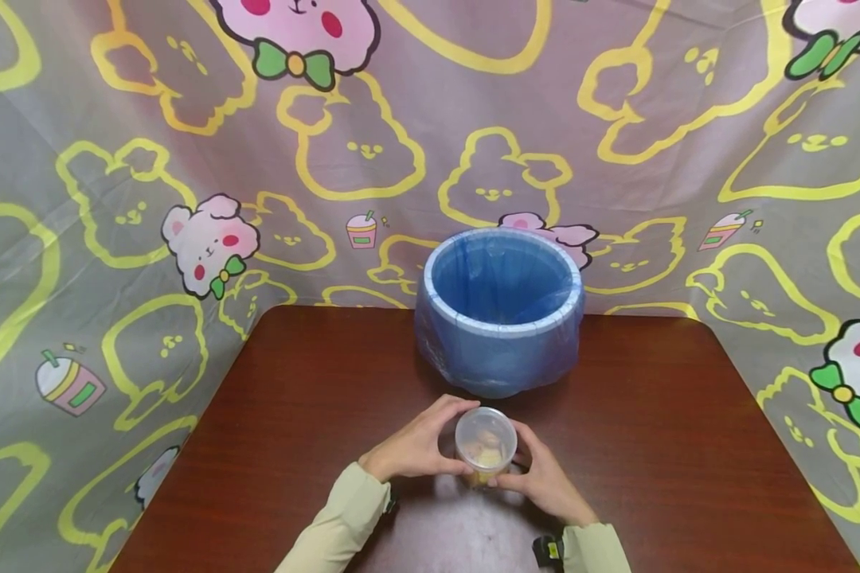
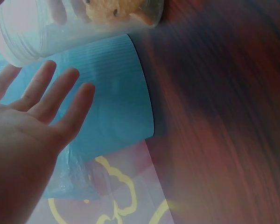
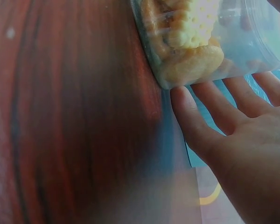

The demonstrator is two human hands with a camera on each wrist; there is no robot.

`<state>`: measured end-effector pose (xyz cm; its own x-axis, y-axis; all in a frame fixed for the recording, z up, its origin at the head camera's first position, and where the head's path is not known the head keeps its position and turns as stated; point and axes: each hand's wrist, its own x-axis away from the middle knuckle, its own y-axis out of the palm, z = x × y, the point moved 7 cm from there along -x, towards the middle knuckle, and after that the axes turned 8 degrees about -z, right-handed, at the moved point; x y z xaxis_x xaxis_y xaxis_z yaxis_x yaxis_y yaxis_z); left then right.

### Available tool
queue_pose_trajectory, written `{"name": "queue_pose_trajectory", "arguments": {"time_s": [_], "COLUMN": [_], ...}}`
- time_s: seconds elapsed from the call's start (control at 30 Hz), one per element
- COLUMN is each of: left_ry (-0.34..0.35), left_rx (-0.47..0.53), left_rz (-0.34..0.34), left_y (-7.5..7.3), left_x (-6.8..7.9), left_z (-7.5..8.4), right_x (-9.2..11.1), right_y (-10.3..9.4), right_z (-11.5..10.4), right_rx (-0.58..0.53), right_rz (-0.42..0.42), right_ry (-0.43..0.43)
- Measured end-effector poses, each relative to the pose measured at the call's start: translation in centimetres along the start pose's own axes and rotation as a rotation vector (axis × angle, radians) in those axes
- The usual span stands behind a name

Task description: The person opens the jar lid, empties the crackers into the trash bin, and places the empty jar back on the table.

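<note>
A clear plastic jar (image 1: 486, 439) with a round translucent lid stands between both hands, near the table's middle. Biscuits (image 3: 192, 28) show through its wall, including a pale ridged cracker and browner pieces low in the jar. My left hand (image 1: 414, 446) holds the jar from the left, thumb at the near side and forefinger by the lid's far rim; its other fingers (image 2: 79, 109) spread away from the jar. From the right, my right hand (image 1: 541, 473) grips the jar's side, thumb in front and fingers behind. Whether the base touches the table cannot be told.
A blue round bin (image 1: 498, 358), lined with a thin blue plastic bag, stands just beyond the hands. Underneath is a dark reddish-brown wooden table (image 1: 315, 414). A cartoon-printed cloth (image 1: 373, 151) hangs around its back and sides.
</note>
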<state>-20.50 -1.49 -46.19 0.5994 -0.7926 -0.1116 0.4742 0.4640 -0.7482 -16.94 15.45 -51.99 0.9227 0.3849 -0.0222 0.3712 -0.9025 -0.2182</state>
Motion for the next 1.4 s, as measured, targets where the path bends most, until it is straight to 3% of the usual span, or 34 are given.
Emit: {"name": "queue_pose_trajectory", "arguments": {"time_s": [0.33,0.67,1.4], "left_ry": [0.016,0.059,0.006], "left_rx": [-0.002,-0.053,-0.068], "left_rz": [-0.033,-0.016,-0.057], "left_y": [0.8,1.1,1.3], "left_x": [-0.7,-1.7,-2.4], "left_z": [0.7,1.5,1.6], "right_x": [0.2,0.1,-0.1], "right_y": [0.1,-0.1,-0.2], "right_z": [0.0,0.1,0.1], "right_rx": [-0.017,0.02,0.039], "right_rz": [-0.008,0.008,0.002], "right_ry": [-0.001,0.03,0.046]}}
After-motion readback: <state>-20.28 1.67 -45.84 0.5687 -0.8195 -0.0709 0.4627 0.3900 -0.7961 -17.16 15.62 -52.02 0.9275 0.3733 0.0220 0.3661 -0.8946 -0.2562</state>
